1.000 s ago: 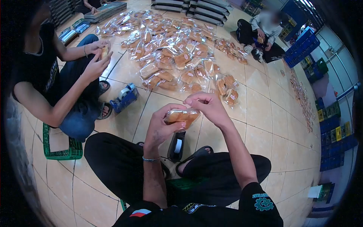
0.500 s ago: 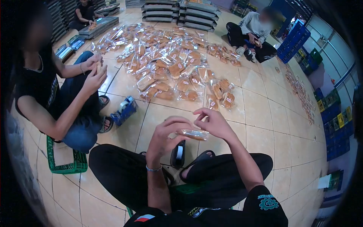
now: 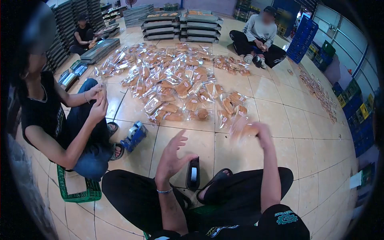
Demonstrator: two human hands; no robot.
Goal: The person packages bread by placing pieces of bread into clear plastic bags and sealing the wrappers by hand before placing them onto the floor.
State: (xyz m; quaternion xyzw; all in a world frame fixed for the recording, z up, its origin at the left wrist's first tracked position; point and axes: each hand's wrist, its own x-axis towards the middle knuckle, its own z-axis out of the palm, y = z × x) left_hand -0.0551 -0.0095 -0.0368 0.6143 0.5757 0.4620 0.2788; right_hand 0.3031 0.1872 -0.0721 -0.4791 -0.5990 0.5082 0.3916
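My left hand (image 3: 173,155) is open above my lap, its fingers spread, with nothing in it. Close to its thumb stands a black tape dispenser (image 3: 193,173) with a pale roll of tape, on the floor between my feet. My right hand (image 3: 264,135) is out to the right, smeared by motion, and grips one end of a bagged bread roll (image 3: 245,130). That bag is blurred too, just in front of the nearest bags of a wide heap of bagged bread (image 3: 176,80) on the tiles.
A person on the left (image 3: 60,120) holds a small item in both hands, near a blue tape dispenser (image 3: 135,135) and a green crate (image 3: 80,196). Two other people sit farther back. Stacked trays (image 3: 161,30) stand behind the heap; blue crates (image 3: 303,39) stand at right.
My right hand has swung right and forward, taking the bagged bread roll out of my left hand. The left hand now stands open. The view has tipped up slightly.
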